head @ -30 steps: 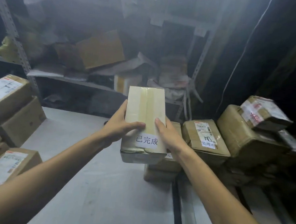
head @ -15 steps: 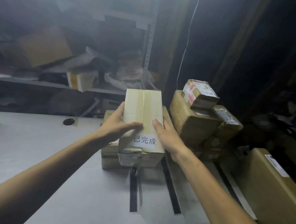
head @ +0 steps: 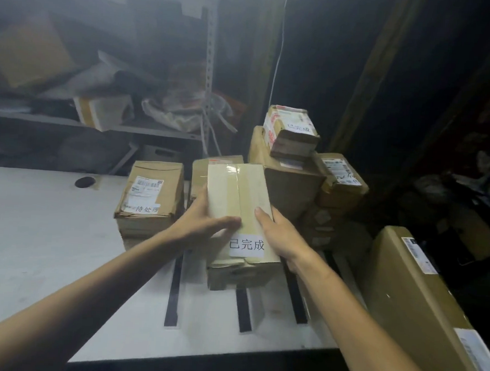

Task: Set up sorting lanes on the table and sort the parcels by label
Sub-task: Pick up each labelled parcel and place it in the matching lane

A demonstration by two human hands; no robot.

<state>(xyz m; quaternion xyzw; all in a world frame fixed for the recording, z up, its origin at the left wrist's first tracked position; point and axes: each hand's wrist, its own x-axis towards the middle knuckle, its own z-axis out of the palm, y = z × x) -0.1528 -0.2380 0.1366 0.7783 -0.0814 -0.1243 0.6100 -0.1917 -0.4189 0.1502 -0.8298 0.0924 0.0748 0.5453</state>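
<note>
The left hand (head: 204,220) and right hand (head: 281,236) are clamping the parcel (head: 237,196), carrying it rightward across the tape lanes (head: 244,308), seemingly nearing the matching-label stack (head: 291,185).

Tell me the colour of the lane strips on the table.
Black strips on the pale grey table; the head view shows them.

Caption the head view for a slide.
The left hand and right hand hold a pale parcel labelled 已完成 over black tape lines on the table.
</note>
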